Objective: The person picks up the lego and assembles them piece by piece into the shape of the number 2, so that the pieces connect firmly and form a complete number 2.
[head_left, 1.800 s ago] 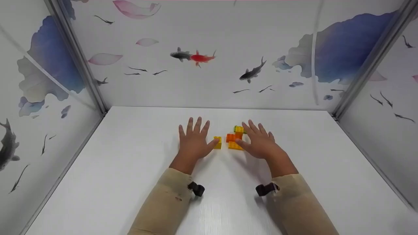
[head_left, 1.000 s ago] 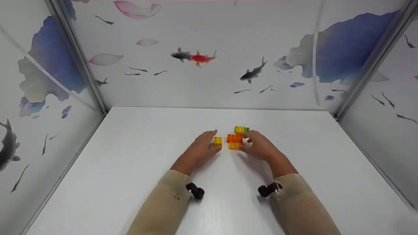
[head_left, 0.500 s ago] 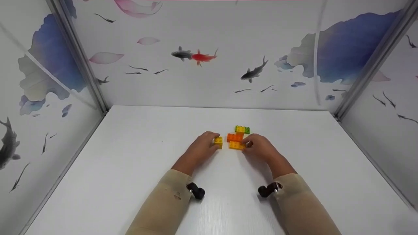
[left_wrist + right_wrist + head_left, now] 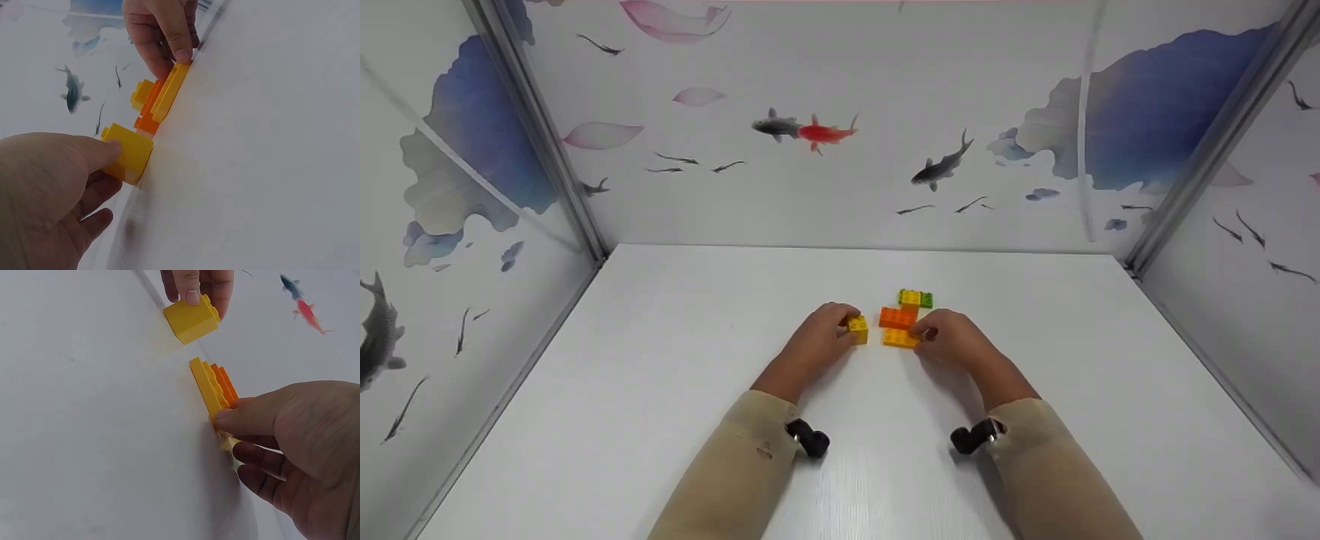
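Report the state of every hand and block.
Left hand: pinches the tall yellow block
Tall yellow block: held, studs up
Right hand: grips the flat yellow block
Flat yellow block: held at right end, studs up
Orange block: studs up; whether held is unclear
Rear yellow block: studs up, not held
Green block: partly hidden, not held

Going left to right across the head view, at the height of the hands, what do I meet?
Left hand → tall yellow block it pinches → orange brick → right hand.
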A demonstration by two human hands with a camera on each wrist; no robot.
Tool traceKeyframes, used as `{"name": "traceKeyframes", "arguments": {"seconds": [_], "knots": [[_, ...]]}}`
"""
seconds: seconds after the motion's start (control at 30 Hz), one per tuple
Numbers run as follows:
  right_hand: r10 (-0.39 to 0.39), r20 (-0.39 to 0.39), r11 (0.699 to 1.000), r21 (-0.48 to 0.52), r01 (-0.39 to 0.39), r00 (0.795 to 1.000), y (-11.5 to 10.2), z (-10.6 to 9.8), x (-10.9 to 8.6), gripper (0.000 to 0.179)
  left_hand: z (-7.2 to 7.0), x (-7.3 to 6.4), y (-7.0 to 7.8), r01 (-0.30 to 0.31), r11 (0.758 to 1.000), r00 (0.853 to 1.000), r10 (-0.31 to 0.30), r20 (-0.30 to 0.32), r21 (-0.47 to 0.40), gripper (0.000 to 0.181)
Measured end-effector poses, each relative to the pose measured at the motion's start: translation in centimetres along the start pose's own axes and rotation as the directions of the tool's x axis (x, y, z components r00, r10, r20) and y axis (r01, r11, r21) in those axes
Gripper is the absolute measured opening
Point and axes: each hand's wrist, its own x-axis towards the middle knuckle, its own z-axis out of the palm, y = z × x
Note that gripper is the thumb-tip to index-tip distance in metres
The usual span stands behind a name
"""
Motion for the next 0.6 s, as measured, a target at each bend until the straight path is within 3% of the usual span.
{"name": "traceKeyframes", "arguments": {"seconds": [0.6], "knots": [[0.0, 0.079, 1.0, -0.026, 0.002, 0.997, -1.8, 0.6, -0.8, 0.027, -1.1, -0.4, -0.3, 0.03, 0.996, 1.0, -0.03, 0.007, -0.084, 0.041]]}}
